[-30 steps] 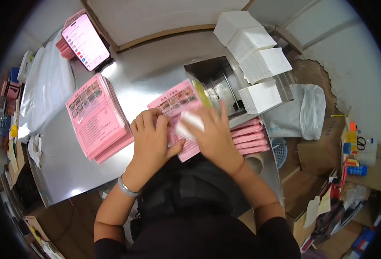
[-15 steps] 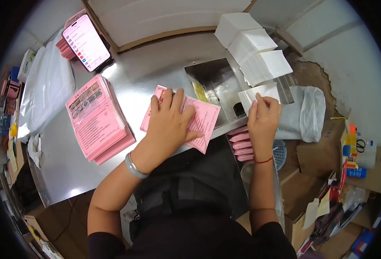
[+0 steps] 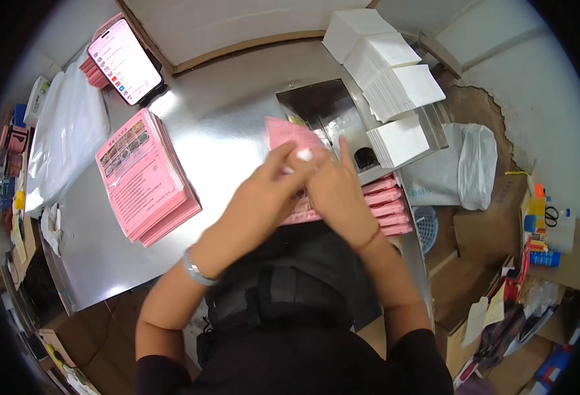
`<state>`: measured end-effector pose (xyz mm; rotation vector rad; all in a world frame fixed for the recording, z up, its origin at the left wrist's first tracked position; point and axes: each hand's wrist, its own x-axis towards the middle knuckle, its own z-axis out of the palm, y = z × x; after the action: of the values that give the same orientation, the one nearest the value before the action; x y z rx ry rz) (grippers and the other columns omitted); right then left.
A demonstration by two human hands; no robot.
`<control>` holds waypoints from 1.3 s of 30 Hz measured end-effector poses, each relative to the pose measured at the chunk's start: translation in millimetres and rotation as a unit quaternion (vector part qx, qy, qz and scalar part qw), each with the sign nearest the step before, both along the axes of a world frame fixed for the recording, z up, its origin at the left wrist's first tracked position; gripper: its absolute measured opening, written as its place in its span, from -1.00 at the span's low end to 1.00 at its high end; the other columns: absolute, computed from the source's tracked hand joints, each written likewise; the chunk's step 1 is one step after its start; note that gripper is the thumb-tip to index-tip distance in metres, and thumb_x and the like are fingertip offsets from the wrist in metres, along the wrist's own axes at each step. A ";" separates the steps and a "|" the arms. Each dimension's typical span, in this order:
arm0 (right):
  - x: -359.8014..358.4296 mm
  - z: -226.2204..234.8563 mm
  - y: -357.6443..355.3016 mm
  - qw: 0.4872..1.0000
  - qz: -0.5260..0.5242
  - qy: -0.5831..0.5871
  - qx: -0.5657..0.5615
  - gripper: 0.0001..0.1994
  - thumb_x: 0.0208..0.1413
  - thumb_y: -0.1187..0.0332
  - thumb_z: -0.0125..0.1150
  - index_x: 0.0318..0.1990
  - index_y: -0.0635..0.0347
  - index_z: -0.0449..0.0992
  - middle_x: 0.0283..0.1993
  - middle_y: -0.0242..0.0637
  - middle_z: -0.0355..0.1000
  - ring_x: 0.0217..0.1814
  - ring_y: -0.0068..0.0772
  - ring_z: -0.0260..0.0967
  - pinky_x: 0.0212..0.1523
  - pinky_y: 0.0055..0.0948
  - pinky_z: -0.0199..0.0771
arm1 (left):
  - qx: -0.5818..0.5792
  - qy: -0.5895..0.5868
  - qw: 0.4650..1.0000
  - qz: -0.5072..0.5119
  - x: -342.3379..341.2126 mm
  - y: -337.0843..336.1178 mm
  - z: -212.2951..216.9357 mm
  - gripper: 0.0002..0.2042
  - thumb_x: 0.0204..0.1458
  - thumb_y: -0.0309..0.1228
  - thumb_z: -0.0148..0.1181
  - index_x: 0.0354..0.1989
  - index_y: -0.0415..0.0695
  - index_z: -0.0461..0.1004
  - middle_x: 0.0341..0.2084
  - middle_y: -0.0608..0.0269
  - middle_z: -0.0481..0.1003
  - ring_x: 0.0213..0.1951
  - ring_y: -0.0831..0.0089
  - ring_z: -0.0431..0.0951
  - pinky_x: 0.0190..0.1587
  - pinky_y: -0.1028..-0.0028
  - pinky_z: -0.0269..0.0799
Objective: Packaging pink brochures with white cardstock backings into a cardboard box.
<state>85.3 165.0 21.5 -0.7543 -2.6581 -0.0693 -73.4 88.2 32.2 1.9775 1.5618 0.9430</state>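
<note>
Two hands meet near the center of the frame, both on one printed pink paper piece (image 3: 286,131). Your left hand (image 3: 263,194) is curled around it, fingers bent; your right hand (image 3: 336,197) lies over its lower right part. Blur and overlap hide the right fingertips, so whether they pinch or only press: cannot tell. A small white patch (image 3: 304,155) shows between the hands, too smeared to identify; which hand bears on it is unclear.

Position: pink piece just left of the dark recess (image 3: 323,108), above the near edge of the metal table (image 3: 230,125).

Technique (judgement): keep the left grip light but steady, since thin paper probably creases under a hard squeeze. Work the right fingers flat along the paper, not with the nails. Keep the white patch away from the pink edges so it does not snag or bunch.

Surroundings: pink stack (image 3: 142,181) at left of frame; white stacks (image 3: 398,141) at upper right; pink packets (image 3: 388,204) right of your right wrist.
</note>
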 end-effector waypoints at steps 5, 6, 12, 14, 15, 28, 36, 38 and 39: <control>-11.9 3.8 58.0 0.981 -0.066 -0.112 -0.146 -0.81 0.07 0.37 0.11 -0.24 0.15 0.62 -0.34 -0.11 0.54 -0.28 -0.04 0.50 -0.13 -0.12 0.46 | 0.018 -0.099 0.992 -0.078 21.3 -13.1 23.1 -0.54 -0.06 -0.57 0.30 0.09 -0.06 0.49 0.20 -0.10 0.29 -0.08 0.07 0.56 -0.06 0.32 0.52; -8.9 5.4 60.1 0.970 -0.166 -0.117 -0.131 -0.83 0.08 0.38 0.10 -0.26 0.18 0.61 -0.39 -0.10 0.53 -0.31 -0.04 0.50 -0.25 -0.17 0.47 | -0.057 -0.111 0.990 -0.059 4.5 -24.2 21.5 -0.62 -0.08 -0.50 0.33 0.00 -0.08 0.54 0.17 -0.11 0.32 -0.09 0.07 0.55 -0.11 0.31 0.51; 62.7 9.4 33.7 0.945 -0.229 0.197 0.128 -0.80 0.13 0.45 0.23 -0.11 0.29 0.60 -0.22 -0.12 0.46 -0.15 -0.12 0.40 -0.12 -0.21 0.41 | -0.053 0.356 0.895 0.262 -82.0 -69.7 9.1 -0.36 -0.02 -0.17 0.34 0.22 -0.13 0.27 0.36 -0.29 0.04 0.39 -0.22 0.00 0.37 -0.07 -0.10; 65.3 -0.4 36.5 0.952 -0.266 0.112 0.100 -0.73 0.08 0.48 0.24 -0.04 0.34 0.56 -0.11 -0.09 0.39 -0.04 -0.04 0.31 -0.02 -0.16 0.37 | -0.062 0.113 0.967 0.220 -92.1 -62.9 10.2 -0.42 0.07 -0.26 0.26 0.20 -0.22 0.17 0.29 -0.31 0.13 0.34 -0.16 0.11 0.37 -0.03 -0.08; 68.6 -1.3 33.3 0.959 -0.248 0.109 0.084 -0.72 0.07 0.47 0.25 -0.05 0.33 0.56 -0.12 -0.10 0.37 -0.07 -0.05 0.30 -0.06 -0.18 0.38 | -0.039 -0.082 0.960 0.265 -103.2 -64.2 5.0 -0.52 0.15 -0.36 0.17 0.16 -0.26 0.14 0.19 -0.18 0.25 0.27 -0.08 0.22 0.36 0.01 -0.09; 104.3 13.3 65.9 0.969 -0.147 0.191 -0.044 -0.60 -0.09 0.54 0.26 0.00 0.31 0.55 0.04 -0.09 0.38 0.06 -0.05 0.29 0.09 -0.18 0.30 | 0.083 0.177 0.976 0.097 14.5 -16.0 -15.6 -0.82 -0.03 -0.50 0.22 -0.24 -0.23 0.42 0.21 -0.24 0.25 0.27 -0.24 0.20 0.21 -0.19 0.16; 12.0 2.3 -47.4 0.975 0.158 0.059 -0.144 -0.55 0.01 0.43 0.21 0.11 0.28 0.43 0.13 -0.09 0.37 0.28 -0.06 0.23 0.39 0.24 -0.09 | 0.055 0.211 0.971 0.099 -16.8 -26.2 -17.8 -0.60 -0.17 -0.48 0.30 -0.07 -0.19 0.44 0.13 -0.02 0.30 0.10 0.01 0.29 0.12 0.07 0.16; -8.1 5.2 -21.1 0.997 -0.006 0.013 -0.070 -0.61 -0.05 0.48 0.19 0.02 0.23 0.50 0.14 -0.10 0.37 0.24 -0.03 0.26 0.33 0.27 0.03 | 0.011 0.106 0.984 0.145 -15.3 -28.7 -12.0 -0.63 -0.15 -0.46 0.31 -0.11 -0.21 0.43 0.16 -0.04 0.26 0.11 -0.03 0.29 0.12 0.06 0.16; -10.8 4.3 -15.0 0.997 -0.006 0.012 -0.070 -0.61 -0.05 0.48 0.19 0.02 0.23 0.50 0.14 -0.10 0.37 0.24 -0.03 0.26 0.33 0.27 0.03 | 0.034 0.113 0.982 0.144 -8.3 -30.9 -13.8 -0.68 -0.11 -0.49 0.28 -0.14 -0.18 0.42 0.18 -0.07 0.23 0.16 -0.11 0.25 0.18 -0.02 0.14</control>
<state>74.6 150.0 25.8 -0.8099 -2.6561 0.1231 -81.7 57.3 18.4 1.9970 2.0108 0.9147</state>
